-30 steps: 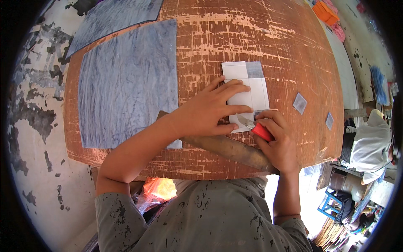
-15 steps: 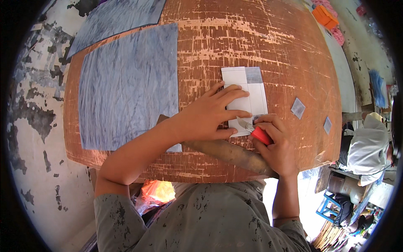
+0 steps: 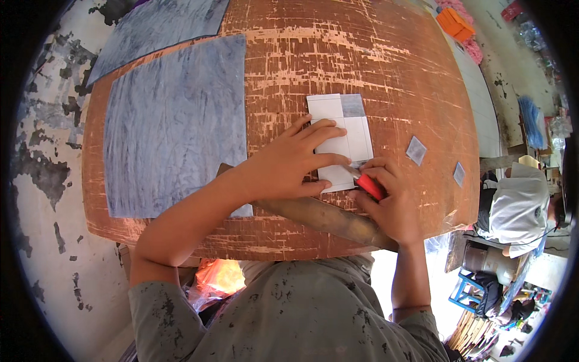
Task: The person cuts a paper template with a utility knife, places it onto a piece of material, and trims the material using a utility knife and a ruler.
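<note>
My left hand (image 3: 301,155) lies with fingers spread on a sheet of white paper with ruled lines (image 3: 357,136), pressing it to the table. A small grey marbled patch (image 3: 353,105) shows at the sheet's far right corner. In my right hand (image 3: 389,199) is a red-handled knife (image 3: 369,186), its short blade pointing at the paper's lower right edge, close to my left fingertips. Where exactly the tip touches is hidden. Under my forearms a long brown wooden strip (image 3: 313,216) lies aslant along the table's near side.
A large grey marbled sheet (image 3: 181,120) lies at left on the scratched brown table (image 3: 301,60), with another grey sheet (image 3: 163,33) beyond it. Two small grey squares (image 3: 416,151) lie at right. An orange box (image 3: 455,24) stands far right; another person (image 3: 522,205) is at right.
The knife in my right hand has shifted slightly and tilted more, its blade now less visible. My left hand keeps its place on the paper. The whole view has moved a little.
</note>
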A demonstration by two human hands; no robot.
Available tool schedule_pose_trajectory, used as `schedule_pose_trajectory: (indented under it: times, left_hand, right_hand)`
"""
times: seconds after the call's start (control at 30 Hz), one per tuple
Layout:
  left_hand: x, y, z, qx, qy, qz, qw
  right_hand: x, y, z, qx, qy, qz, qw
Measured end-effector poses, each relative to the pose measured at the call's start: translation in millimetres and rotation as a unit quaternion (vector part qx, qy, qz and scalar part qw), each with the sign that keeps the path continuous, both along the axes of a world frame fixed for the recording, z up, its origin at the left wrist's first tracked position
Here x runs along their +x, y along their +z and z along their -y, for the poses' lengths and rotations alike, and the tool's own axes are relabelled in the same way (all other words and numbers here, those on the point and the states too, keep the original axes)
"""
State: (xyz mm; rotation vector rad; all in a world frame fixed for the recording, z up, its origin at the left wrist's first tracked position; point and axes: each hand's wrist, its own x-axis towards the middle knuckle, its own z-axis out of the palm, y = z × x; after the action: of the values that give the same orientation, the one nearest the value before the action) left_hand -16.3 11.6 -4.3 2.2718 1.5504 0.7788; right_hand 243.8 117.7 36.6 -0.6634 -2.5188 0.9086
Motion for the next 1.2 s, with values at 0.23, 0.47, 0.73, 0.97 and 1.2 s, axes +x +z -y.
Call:
schedule_pose_trajectory:
  times: [0.23, 0.47, 0.73, 0.97, 1.2]
  left_hand:
    - [0.8, 0.0, -0.5, 0.009, 0.001, 0.0, 1.0]
    - [-1.5, -1.9, -0.3, 0.013, -0.004, -0.005, 1.0]
    - [0.0, 0.6, -0.1, 0.003, -0.008, 0.009, 1.0]
    - [1.2, 2.8, 0.0, -0.003, -0.004, -0.002, 1.0]
    - [2.0, 3.9, 0.0, 0.009, 0.001, -0.025, 1.0]
  right_hand:
    - [1.4, 35.2, -43.6, -0.212, -0.215, 0.02, 0.953]
    - [-85.9, 28.0, -95.3, 0.054, -0.053, 0.046, 0.996]
    - [-146.5, 18.6, -131.1, 0.123, 0.132, 0.139, 0.974]
    - [-154.8, 25.1, -133.6, 0.092, 0.139, 0.206, 0.964]
    - [-150.0, 16.7, -133.7, 0.051, 0.135, 0.175, 0.974]
